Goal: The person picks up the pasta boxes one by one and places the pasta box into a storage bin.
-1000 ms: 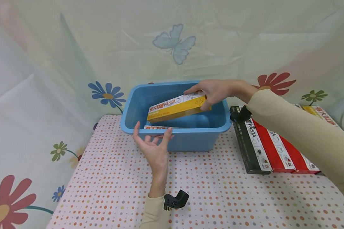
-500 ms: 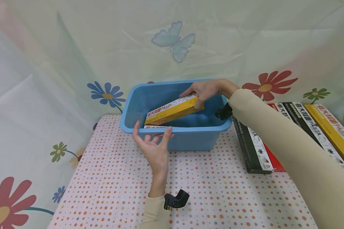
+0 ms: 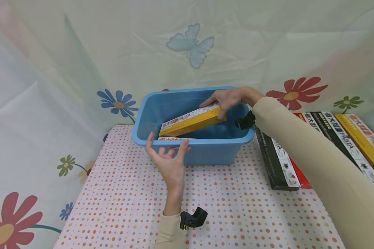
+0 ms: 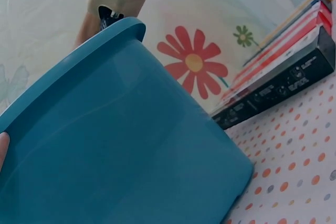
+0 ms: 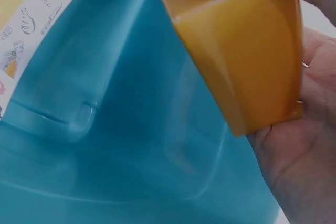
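A blue plastic bin [image 3: 212, 152] stands on the table. At its front rim my left hand [image 3: 169, 169] grips the edge, thumb and one finger showing above it. Inside the bin, my right hand [image 3: 227, 100] holds a yellow and white pasta box [image 3: 190, 122] by its right end, fingers on the far side and thumb on the near side. The box slants, its left end lower. Another pasta box [image 3: 171, 138] lies in the bin behind the front wall, only a strip of its white face showing. In the right wrist view the yellow box end [image 5: 247, 56] sits within the hand.
To the right of the bin lie several pasta boxes in a row: a black one [image 3: 277, 159] nearest, a red one [image 3: 300, 174], another black one [image 3: 343, 138] and a yellow one [image 3: 366, 133]. The right sleeve [image 3: 311, 166] crosses over them. A flowered cloth [image 3: 246, 45] hangs behind the bin.
The right hand has brought the yellow pasta box a little lower into the bin, its left end dropping towards the front. The right forearm has swung, uncovering boxes at the right. The left hand keeps its place.
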{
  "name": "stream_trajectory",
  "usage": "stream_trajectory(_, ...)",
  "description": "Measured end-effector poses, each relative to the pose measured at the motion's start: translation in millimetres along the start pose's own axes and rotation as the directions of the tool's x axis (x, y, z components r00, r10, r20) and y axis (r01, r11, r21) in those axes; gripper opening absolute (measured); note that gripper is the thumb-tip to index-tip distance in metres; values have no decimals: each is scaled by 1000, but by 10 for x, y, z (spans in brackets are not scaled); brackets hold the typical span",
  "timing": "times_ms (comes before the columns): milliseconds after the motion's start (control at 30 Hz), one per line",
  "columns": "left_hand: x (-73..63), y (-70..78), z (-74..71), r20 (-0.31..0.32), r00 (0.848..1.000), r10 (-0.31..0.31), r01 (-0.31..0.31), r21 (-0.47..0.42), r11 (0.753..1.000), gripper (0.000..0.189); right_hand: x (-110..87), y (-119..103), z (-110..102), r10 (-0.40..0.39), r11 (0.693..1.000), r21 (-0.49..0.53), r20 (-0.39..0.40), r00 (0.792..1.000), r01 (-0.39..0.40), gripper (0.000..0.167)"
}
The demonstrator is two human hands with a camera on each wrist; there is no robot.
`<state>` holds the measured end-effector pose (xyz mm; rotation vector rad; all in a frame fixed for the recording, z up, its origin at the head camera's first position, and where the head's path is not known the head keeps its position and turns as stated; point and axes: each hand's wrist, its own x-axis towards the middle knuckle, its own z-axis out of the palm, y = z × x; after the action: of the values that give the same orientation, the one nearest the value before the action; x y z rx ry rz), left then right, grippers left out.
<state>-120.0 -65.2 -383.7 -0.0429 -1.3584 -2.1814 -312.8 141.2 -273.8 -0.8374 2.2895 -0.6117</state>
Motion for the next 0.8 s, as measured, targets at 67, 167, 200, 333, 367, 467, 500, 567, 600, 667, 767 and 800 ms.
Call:
stream_trajectory(67,-10,0,-1,0,1000,2,-2,-2,1000,97,4,5,-8,0,1000,-5,5,1000,0,89)
stream_trajectory(167,-20,-5,-2,0,1000,6,-6,-4,1000,97,8,11,-23,5,1000,-7,11,1000,-5,89)
stream_trajectory(200,-23,-4,-3,-1,1000,8,-8,-4,1000,97,8,11,-27,6,1000,-10,13,1000,-6,89)
stream_trajectory(333,-30,-4,-17,-3,1000,11,-11,4,1000,97,7,16,-40,19,1000,-8,13,1000,-19,88)
stream_trajectory(367,-32,-3,-19,-1,1000,10,-10,7,1000,97,1,20,-43,23,1000,-6,13,1000,-22,88)
stream_trajectory(467,-35,-2,-25,7,1000,8,-8,9,1000,97,-14,31,-47,27,1000,8,14,1000,-27,89)
stream_trajectory(500,-34,-4,-27,10,1000,8,-8,8,1000,97,-17,32,-48,26,1000,12,13,1000,-26,89)
stream_trajectory(567,-30,-5,-30,13,1000,10,-10,9,1000,97,-22,32,-48,25,1000,15,10,1000,-25,90)
stream_trajectory(600,-26,-7,-31,15,1000,11,-11,10,1000,97,-24,31,-47,25,1000,16,8,1000,-25,90)
stream_trajectory(667,-21,-8,-31,18,1000,13,-13,11,1000,97,-29,33,-46,29,999,20,4,1000,-29,89)
stream_trajectory(767,-24,-11,-28,22,1000,14,-14,8,1000,97,-39,47,-43,34,999,26,5,999,-34,88)
stream_trajectory(800,-25,-14,-26,24,1000,13,-14,8,1000,97,-42,55,-42,32,999,40,7,999,-32,87)
